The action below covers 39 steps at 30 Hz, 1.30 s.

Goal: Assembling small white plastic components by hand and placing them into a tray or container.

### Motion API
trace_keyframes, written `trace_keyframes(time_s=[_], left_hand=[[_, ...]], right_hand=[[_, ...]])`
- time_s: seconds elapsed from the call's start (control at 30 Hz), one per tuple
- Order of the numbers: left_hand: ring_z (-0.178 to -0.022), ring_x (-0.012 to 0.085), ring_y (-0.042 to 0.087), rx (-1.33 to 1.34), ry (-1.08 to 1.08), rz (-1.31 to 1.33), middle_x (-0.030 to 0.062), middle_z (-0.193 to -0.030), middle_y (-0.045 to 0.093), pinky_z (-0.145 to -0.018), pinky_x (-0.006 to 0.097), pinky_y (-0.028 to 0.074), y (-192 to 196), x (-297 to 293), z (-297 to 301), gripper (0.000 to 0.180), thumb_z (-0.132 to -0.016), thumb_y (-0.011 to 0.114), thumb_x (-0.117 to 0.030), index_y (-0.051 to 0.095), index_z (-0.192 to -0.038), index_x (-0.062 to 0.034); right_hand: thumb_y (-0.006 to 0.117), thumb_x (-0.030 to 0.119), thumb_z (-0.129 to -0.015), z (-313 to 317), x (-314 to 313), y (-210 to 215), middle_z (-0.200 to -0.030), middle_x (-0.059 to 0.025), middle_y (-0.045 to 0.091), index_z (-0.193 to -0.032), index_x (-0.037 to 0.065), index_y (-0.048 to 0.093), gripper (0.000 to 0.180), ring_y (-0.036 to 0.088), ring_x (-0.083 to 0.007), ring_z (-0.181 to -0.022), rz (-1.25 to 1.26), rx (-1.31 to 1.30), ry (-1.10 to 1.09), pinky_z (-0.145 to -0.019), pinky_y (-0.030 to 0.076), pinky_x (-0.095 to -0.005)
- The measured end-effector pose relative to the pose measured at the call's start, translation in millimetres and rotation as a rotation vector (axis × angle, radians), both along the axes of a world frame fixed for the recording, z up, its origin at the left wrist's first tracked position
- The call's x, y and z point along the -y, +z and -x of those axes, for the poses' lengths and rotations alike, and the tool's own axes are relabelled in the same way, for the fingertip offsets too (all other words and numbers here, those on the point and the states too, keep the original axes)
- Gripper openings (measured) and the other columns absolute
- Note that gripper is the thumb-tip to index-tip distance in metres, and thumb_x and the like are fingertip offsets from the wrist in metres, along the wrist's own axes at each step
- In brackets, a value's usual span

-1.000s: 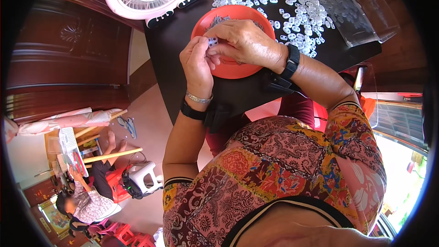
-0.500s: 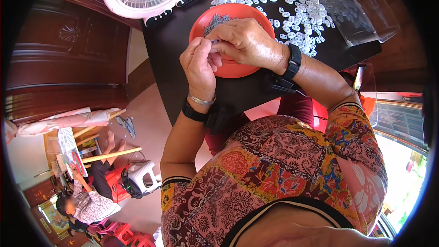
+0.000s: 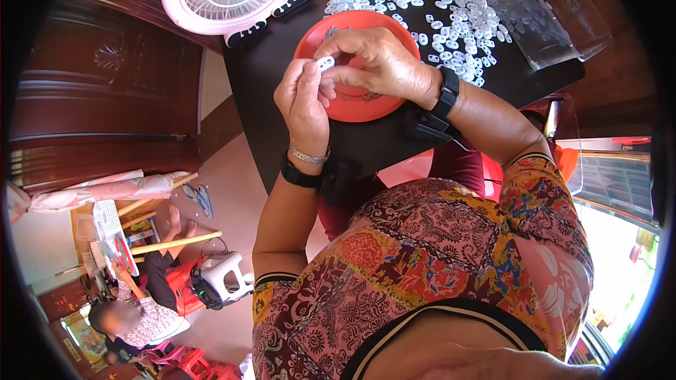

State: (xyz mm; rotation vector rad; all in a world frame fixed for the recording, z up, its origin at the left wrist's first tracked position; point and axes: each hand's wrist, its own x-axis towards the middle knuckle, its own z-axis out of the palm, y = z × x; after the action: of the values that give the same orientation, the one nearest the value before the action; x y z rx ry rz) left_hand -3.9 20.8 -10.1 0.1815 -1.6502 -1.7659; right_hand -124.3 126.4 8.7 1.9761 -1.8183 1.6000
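White plastic piece [image 3: 324, 63] pinched between left hand [image 3: 304, 102] and right hand [image 3: 377, 63], hands together above red bowl [image 3: 359, 102]; loose pieces [image 3: 458, 21] scattered on dark table [image 3: 282, 77].

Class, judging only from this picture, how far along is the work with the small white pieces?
Done: a few pieces seem to lie in the red bowl. In hand: the left hand and right hand pinch one small white piece. Left: a large scatter of white pieces on the dark table.

red bowl [image 3: 366, 102], seemingly white pieces [image 3: 458, 21]
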Motion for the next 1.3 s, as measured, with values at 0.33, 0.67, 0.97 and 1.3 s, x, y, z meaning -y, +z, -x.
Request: trace_keyframes(time_s=[0.33,0.67,0.97,1.3], left_hand=[[-0.047,0.0061,0.045,-0.022,0.015,0.009,0.0007,-0.061,0.051,-0.041,0.018,0.029,-8.6,1.2,1.1,0.023,-0.093,0.045,-0.019,0.055,-0.081,-0.0026],[-0.045,0.0071,0.040,-0.187,0.073,0.207,0.0029,-0.061,0.049,-0.040,0.019,0.025,-1.6,7.1,4.8,0.029,-0.092,0.041,-0.021,0.053,-0.072,-0.0039],[-0.047,0.0077,0.041,-0.189,0.011,0.278,0.0035,-0.059,0.050,-0.041,0.019,0.024,36.3,-32.4,-3.4,0.028,-0.092,0.043,-0.024,0.051,-0.074,-0.0040],[-0.052,0.0133,0.043,-0.294,-0.165,0.381,0.0060,-0.062,0.048,-0.047,0.023,0.031,114.7,-62.9,15.8,0.028,-0.088,0.040,-0.021,0.054,-0.078,0.0013]], right_hand=[[0.069,0.018,-0.077,-0.8,-0.8,-2.6,-0.076,-0.0115,0.063,-0.088,0.005,0.062,0.019,0.062,-0.0308,-0.068,0.050,-0.263,-0.050,-0.059,0.049,-0.0385],[0.074,0.015,-0.073,24.1,-132.2,85.1,-0.078,-0.0081,0.063,-0.090,0.009,0.065,0.020,0.062,-0.0231,-0.069,0.463,-0.635,-0.684,-0.060,0.050,-0.0320],[0.064,0.007,-0.074,33.8,-163.6,50.2,-0.097,-0.0155,0.063,-0.094,-0.001,0.061,0.022,0.060,-0.0308,-0.089,0.370,-0.557,-0.919,-0.076,0.049,-0.0361],[0.076,0.014,-0.074,-77.7,-35.6,-130.0,-0.097,-0.0103,0.064,-0.113,-0.002,0.057,0.046,0.059,-0.0171,-0.092,-0.632,0.385,0.764,-0.082,0.046,-0.0331]])
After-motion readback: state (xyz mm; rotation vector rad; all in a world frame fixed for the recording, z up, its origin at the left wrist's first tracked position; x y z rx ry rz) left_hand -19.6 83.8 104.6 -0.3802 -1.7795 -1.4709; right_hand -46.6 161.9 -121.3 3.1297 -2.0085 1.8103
